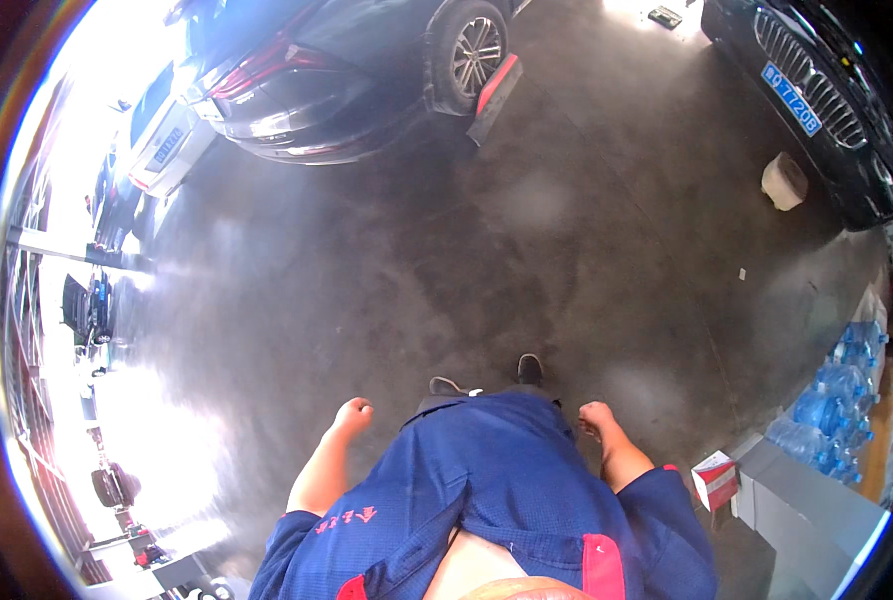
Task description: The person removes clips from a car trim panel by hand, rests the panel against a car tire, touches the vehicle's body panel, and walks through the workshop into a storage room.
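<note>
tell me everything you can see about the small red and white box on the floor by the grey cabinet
The red and white box is a small carton, cardboard by the look of it, with a white top face and red sides. It stands on the concrete floor, slightly askew, right against the corner of the grey cabinet. It looks closed and undamaged. Nothing rests on it and no hand touches it; the person's right hand hangs empty to its left, loosely curled.

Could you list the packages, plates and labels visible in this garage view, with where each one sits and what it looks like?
Small carton: floor at lower right, boxy, red and white.
Bottled water pack: right edge, clear blue bottles in a cluster.
Blue number plate: front of the black car, upper right, rectangular, white characters.
Pale number plate: rear of a white car, upper left, rectangular.
Red embroidered marking: left sleeve of the blue work jacket.
</note>
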Motion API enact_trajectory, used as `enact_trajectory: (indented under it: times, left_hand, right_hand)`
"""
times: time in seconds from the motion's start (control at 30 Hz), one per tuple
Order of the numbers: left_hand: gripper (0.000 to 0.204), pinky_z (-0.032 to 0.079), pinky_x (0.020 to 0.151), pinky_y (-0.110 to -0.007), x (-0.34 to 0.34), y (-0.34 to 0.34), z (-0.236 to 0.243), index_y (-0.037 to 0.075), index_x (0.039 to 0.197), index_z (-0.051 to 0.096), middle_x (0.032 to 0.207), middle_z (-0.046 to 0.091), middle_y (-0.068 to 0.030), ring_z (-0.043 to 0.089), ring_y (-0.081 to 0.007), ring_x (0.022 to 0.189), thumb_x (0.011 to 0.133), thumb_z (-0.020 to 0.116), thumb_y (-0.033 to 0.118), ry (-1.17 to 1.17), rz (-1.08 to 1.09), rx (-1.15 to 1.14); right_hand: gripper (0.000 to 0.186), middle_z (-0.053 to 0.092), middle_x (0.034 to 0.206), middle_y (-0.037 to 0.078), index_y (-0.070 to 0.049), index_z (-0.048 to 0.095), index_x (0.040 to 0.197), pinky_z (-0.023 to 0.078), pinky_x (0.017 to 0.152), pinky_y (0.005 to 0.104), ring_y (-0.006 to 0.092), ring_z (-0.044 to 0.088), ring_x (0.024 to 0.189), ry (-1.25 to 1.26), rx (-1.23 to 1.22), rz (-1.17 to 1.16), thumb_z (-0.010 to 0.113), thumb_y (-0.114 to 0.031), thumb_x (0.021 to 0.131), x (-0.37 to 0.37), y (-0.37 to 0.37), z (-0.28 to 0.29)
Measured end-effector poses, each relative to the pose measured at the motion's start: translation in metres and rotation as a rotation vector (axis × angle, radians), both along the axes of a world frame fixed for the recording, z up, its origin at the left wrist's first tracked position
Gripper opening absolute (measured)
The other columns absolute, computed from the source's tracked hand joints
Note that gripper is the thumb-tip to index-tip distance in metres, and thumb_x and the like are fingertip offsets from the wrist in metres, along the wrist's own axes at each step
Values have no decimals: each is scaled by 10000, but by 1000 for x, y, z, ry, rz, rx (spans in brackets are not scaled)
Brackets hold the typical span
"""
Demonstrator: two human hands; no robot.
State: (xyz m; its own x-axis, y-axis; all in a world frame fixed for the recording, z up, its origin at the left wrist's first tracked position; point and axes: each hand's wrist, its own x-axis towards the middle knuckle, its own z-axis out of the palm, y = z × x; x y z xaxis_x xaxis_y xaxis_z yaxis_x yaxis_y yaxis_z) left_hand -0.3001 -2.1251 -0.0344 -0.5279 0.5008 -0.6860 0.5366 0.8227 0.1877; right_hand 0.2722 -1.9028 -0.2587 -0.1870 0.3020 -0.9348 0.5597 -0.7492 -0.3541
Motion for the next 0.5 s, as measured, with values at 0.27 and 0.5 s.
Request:
enact_trajectory:
  times: [0.27,0.5]
  left_hand:
    - [353,525,965,-397,25,36,17,41,1181,700,1140,723,-196,685,-318,1090,904,607,239,-36,-43,28]
    - [371,519,981,-390,37,71,26,35,1239,655,1171,719,-172,685,-305,1098,926,597,226,-114,17,214]
  right_hand:
    - [139,621,672,39,-68,639,777,413,461,344,150,542,525,33,158,-281,588,-147,880,-22,44,26]
    - [166,670,857,42,-66,650,1052,476,551,282,122,599,675,82,283,-233,564,-184,972,-57,96,52]
